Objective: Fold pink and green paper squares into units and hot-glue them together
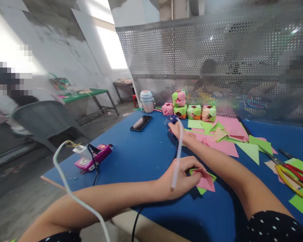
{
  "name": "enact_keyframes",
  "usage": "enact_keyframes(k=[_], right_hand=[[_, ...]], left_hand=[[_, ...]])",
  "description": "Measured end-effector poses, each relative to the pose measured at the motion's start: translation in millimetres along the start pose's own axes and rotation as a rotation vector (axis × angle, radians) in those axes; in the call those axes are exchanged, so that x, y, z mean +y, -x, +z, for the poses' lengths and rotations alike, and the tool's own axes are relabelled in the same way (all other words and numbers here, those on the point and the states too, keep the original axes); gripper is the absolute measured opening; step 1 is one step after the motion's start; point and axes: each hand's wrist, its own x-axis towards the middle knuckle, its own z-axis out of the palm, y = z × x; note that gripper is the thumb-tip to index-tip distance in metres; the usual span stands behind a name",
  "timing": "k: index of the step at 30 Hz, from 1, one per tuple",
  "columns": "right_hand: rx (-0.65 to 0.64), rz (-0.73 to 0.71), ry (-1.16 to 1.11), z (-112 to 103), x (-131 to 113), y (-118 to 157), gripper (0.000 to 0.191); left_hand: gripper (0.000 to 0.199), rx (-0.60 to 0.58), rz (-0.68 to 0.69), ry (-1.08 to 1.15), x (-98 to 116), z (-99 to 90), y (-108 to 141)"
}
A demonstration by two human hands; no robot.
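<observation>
My left hand pinches a folded pink and green paper piece over the blue table. Farther forward, my right hand is closed around a small blue tool, mostly hidden by the hand. From the tool's back a long translucent stick extends toward me, its end passing in front of my left hand. Beyond my right hand stand several folded paper cubes in pink, green and orange, one stacked on top.
Loose pink and green papers and red- and yellow-handled scissors lie at the right. A phone, a lidded cup and a pink power strip with cables are on the left. A perforated metal screen borders the back.
</observation>
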Motion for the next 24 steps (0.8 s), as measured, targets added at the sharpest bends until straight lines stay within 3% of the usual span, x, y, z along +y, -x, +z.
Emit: enact_keyframes(k=[3,5,7,10,12,15,19,24], right_hand=[[-0.103,-0.002,-0.186,-37,5,20,0.024],[-0.149,0.011,-0.282,-63,9,41,0.024],[-0.179,0.019,-0.346,-87,14,66,0.023],[-0.212,0.038,-0.362,-120,16,104,0.021],[-0.21,0.02,-0.285,-139,14,125,0.022],[-0.186,-0.075,0.026,-162,10,149,0.029],[-0.126,-0.06,0.276,-180,16,170,0.04],[-0.011,-0.073,0.354,-187,30,187,0.019]], left_hand=[[0.017,0.057,-0.153,-0.03,-5,-20.0,8],[0.013,0.174,-0.251,-0.053,-12,-33.2,6],[0.012,0.286,-0.304,-0.015,-20,-43.1,-3],[0.007,0.349,-0.348,0.132,-36,-48.0,-23],[0.006,0.346,-0.357,0.208,-45,-44.5,-36],[0.006,0.331,-0.329,0.266,-51,-33.2,-54],[0.008,0.31,-0.338,0.35,-49,-16.4,-72],[0.012,0.219,-0.39,0.444,-51,0.5,-88]])
